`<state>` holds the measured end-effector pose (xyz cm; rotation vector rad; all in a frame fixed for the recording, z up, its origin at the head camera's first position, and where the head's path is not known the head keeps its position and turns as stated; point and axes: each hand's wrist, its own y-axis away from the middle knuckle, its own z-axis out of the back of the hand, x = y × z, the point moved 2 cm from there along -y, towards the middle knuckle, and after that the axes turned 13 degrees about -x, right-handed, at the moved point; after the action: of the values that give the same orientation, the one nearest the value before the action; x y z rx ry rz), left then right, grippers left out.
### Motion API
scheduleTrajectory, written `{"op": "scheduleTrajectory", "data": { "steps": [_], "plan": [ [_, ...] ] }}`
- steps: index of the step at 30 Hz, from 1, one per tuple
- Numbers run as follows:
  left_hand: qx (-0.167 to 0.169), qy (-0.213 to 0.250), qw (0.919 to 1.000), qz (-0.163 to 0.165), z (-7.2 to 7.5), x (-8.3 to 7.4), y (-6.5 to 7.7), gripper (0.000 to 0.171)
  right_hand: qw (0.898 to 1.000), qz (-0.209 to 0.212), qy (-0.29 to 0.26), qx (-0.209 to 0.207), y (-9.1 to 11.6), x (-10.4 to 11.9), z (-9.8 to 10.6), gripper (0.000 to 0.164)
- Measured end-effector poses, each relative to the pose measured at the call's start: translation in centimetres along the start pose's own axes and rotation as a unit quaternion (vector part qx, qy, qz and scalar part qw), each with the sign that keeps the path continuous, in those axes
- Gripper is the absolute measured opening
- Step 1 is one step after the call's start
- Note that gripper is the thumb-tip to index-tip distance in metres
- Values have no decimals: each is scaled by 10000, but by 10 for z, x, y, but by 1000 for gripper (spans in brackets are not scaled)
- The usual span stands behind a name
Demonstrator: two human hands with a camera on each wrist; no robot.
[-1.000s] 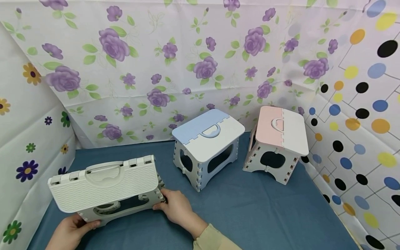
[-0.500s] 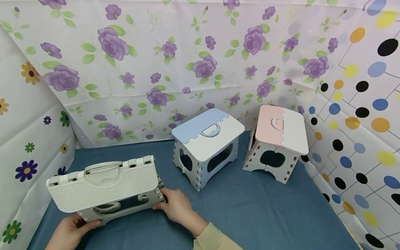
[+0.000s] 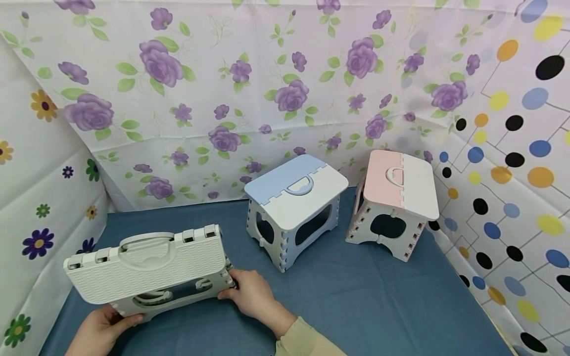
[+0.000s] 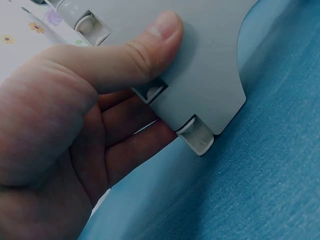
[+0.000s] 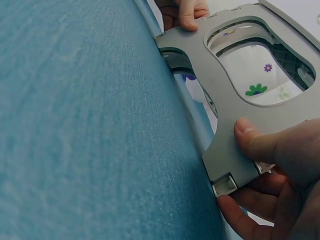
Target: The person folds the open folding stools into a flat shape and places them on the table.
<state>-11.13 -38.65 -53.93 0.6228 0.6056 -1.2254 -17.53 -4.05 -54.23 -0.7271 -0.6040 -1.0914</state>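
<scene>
A pale grey-white folding stool [image 3: 151, 272] stands at the front left, its textured top sloping toward me and its handle at the raised, hinged back edge. My left hand [image 3: 95, 331] grips the near left leg, thumb on the outer face. In the left wrist view, that thumb lies flat across the leg panel [image 4: 210, 70], the other fingers behind it. My right hand [image 3: 254, 294] grips the right leg end. The right wrist view shows my right thumb on the leg panel [image 5: 225, 110] beside its large opening, fingers curled under its hinged edge.
A blue-and-white folding stool [image 3: 307, 207] stands unfolded at the middle back. To its right is a pink-and-white one [image 3: 418, 190], also unfolded. Blue cloth [image 3: 347, 301] covers the table. A floral sheet [image 3: 258, 74] hangs behind, with patterned sheets at both sides.
The stool top's raised back edge has tipped slightly down and to the left. Both hands keep their grip in nearly the same place; the other two stools stay put.
</scene>
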Motion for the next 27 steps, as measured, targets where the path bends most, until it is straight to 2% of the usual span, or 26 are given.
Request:
{"op": "scheduleTrajectory", "data": {
  "steps": [6, 10, 14, 17, 19, 23, 25, 27],
  "plan": [
    [-22, 27, 10000, -64, 1, 0, 1, 31, 10000, 31, 23, 30, 0, 0, -1, 29],
    [20, 109, 9999, 32, 0, 0, 1, 33, 9999, -72, -52, 65, -1, -1, 0, 29],
    [-8, 117, 9997, 205, 0, 0, -1, 46, 9994, -316, -147, 12, -4, -3, 5, 28],
    [-165, 361, 9989, 252, 3, 2, 0, 62, 9984, -516, -192, -108, -7, -5, 11, 37],
    [-329, 631, 9974, 119, 4, 4, 2, 70, 9980, -575, -196, -182, -9, -6, 15, 44],
    [-752, 992, 9909, -511, 5, 6, 6, 78, 9985, -496, 37, -215, -10, -6, 16, 69],
    [-900, 952, 9884, -763, 4, 6, 7, 82, 9987, -425, 208, -170, -9, -5, 15, 75],
    [-949, 824, 9888, -802, 3, 6, 7, 85, 9987, -375, 327, -128, -8, -5, 15, 72]
  ]
}}
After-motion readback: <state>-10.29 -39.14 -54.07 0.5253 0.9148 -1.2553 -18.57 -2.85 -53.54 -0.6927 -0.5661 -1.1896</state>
